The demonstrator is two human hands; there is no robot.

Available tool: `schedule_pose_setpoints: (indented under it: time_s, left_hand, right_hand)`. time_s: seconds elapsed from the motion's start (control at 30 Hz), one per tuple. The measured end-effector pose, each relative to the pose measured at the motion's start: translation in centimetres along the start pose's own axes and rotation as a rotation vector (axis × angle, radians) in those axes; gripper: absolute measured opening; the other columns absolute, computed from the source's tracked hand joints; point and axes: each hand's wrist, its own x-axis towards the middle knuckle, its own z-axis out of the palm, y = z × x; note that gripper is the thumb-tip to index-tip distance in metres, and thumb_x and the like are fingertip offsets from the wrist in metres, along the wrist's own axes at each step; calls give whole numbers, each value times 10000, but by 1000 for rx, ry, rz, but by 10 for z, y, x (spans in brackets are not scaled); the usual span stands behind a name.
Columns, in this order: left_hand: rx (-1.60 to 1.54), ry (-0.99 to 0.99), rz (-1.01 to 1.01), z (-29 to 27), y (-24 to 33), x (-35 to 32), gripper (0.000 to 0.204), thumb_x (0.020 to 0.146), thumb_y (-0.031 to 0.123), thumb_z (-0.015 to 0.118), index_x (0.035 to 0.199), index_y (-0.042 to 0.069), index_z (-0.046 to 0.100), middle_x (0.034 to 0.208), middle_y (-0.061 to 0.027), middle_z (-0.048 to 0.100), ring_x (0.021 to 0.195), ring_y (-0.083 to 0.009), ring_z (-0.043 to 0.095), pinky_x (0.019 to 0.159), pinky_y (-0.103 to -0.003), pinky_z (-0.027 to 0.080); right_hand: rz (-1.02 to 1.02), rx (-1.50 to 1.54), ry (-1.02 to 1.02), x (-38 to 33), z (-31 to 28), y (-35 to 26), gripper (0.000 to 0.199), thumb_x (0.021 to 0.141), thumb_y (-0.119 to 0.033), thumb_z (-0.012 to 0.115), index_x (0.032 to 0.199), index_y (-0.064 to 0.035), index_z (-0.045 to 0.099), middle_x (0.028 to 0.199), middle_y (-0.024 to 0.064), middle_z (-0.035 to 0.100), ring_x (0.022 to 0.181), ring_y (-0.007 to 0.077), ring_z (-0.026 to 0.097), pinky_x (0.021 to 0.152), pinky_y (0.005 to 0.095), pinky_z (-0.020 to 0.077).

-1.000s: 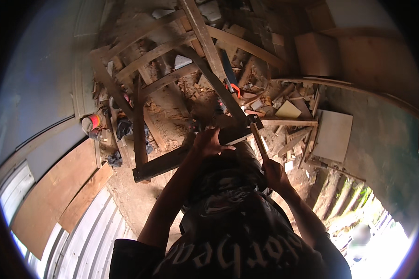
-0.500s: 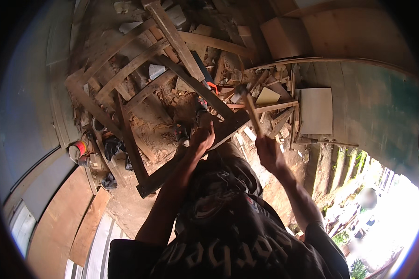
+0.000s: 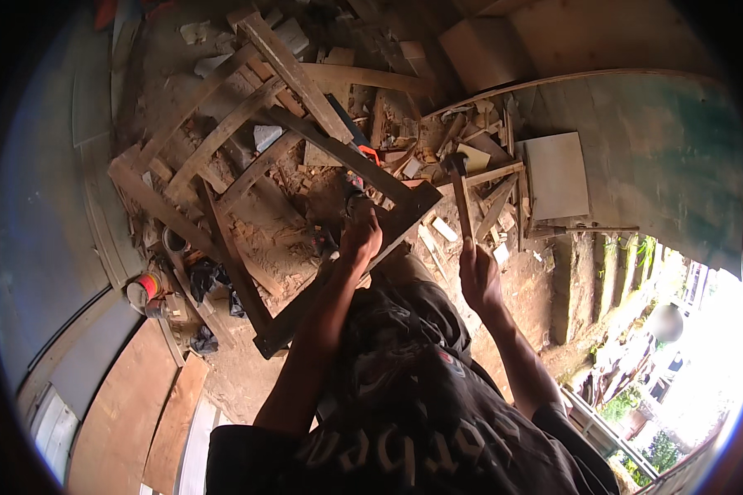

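Note:
A dark wooden frame (image 3: pixel 413 210) of joined bars leans across in front of me, its nearest rail crossing just before my legs. My left hand (image 3: pixel 362 238) is closed around that rail, near its right-hand corner. To the right, my right hand (image 3: pixel 479 276) grips the lower handle of a hammer (image 3: pixel 464 202). The hammer is raised beside the frame's corner, head pointing away from me and touching nothing that I can make out. Behind the frame lies a handsaw (image 3: pixel 370 154) with an orange-edged handle.
Wood offcuts and chips litter the ground around the frame. A pale board (image 3: pixel 557 177) leans against the greenish wall on the right. At left stand a can with a red and yellow band (image 3: pixel 147 286), black plastic bags (image 3: pixel 209 280) and plywood sheets (image 3: pixel 120 408).
The hammer has swung slightly to the right, and its handle is now more upright. My left hand keeps its hold on the frame. The whole view has shifted a little.

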Motion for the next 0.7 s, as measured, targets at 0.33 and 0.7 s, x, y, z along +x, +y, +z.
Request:
schedule_pose_setpoints:
  time_s: [0.33,0.7]
  left_hand:
    - [67,152,45,26,-14,15,481,999,327,311,1338,34,484,1160,-380,566,1049,-557,568,908,-557,495]
    - [120,263,34,29,-18,26,546,1010,369,277,1381,4,442,1310,-330,497,1163,-455,547,1009,-563,410]
  right_hand:
    - [476,513,-301,14,2,-8,312,1025,-243,422,861,-4,538,641,143,498,519,273,505,448,400,405]
    - [390,6,-554,-46,7,36,230,991,-162,411,1061,-5,563,768,272,590,698,440,609,577,504,468]
